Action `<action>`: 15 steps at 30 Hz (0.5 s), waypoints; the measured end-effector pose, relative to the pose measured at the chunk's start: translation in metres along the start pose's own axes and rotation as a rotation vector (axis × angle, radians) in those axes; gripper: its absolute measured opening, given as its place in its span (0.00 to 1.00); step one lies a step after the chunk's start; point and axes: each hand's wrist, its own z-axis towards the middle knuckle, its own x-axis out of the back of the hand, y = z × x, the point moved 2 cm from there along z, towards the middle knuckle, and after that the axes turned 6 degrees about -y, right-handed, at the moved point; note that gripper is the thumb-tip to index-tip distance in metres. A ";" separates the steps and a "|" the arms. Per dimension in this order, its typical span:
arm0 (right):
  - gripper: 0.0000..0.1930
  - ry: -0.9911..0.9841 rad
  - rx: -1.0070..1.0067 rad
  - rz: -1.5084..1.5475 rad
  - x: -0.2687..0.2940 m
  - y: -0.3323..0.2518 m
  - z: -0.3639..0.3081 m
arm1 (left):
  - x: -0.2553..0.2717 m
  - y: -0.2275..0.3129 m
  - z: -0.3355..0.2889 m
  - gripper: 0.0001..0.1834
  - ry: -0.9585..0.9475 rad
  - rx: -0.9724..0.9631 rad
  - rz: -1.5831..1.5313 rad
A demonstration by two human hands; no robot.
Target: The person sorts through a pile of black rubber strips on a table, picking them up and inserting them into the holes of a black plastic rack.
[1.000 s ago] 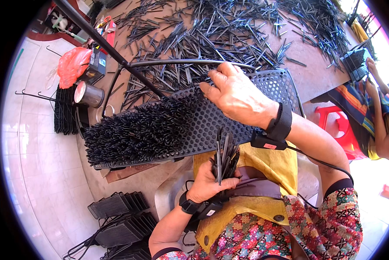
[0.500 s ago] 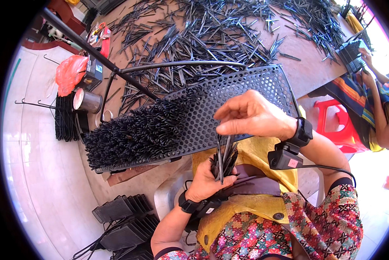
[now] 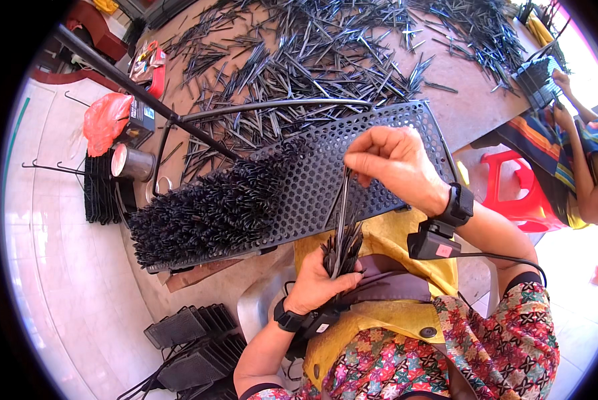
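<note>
My left hand [image 3: 314, 285] is closed around a bundle of thin black strips [image 3: 342, 257], held upright low in front of my yellow apron. Above it, my right hand [image 3: 400, 167] pinches the upper end of a long black strip [image 3: 345, 193] between thumb and fingertips; the strip's lower end runs down to the bundle. Behind both hands lies a tilted black perforated panel [image 3: 386, 130] with round holes. Dense curled black tufts [image 3: 206, 210] cover its left part, while bare holes show on the right part.
Loose black strips [image 3: 299, 73] are strewn over the brown table [image 3: 466, 107]. A dark metal bar [image 3: 136, 83] crosses at left, near a metal can [image 3: 134, 163] and an orange plastic bag [image 3: 106, 123]. Black racks [image 3: 192, 350] stand lower left. At right, another person's hands [image 3: 563, 100] work beside a red stool [image 3: 518, 190].
My right hand has risen slightly and turned, drawing the strip upward from the bundle, which my left hand keeps holding in nearly the same place.
</note>
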 end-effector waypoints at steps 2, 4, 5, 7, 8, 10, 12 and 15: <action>0.05 0.126 0.051 -0.180 0.013 -0.002 0.007 | -0.001 0.000 0.000 0.24 -0.003 0.001 0.010; 0.06 0.311 0.299 -0.480 0.031 0.008 0.017 | -0.003 0.001 0.000 0.25 0.004 -0.012 -0.006; 0.06 0.328 0.306 -0.531 0.035 0.007 0.018 | -0.003 0.001 0.000 0.25 -0.005 -0.020 0.001; 0.06 0.325 0.296 -0.535 0.039 0.005 0.019 | -0.001 0.000 0.000 0.26 -0.022 -0.036 0.014; 0.06 0.305 0.281 -0.488 0.041 0.005 0.019 | -0.001 0.001 0.000 0.29 -0.022 -0.049 0.018; 0.06 0.222 0.181 -0.371 0.047 0.003 0.020 | -0.001 0.002 0.001 0.35 -0.021 -0.074 0.024; 0.06 0.096 0.014 -0.226 0.053 -0.001 0.021 | 0.000 0.003 0.001 0.36 -0.011 -0.061 -0.005; 0.06 0.004 0.009 -0.224 0.057 0.000 0.021 | 0.003 0.000 0.002 0.36 -0.004 -0.071 -0.028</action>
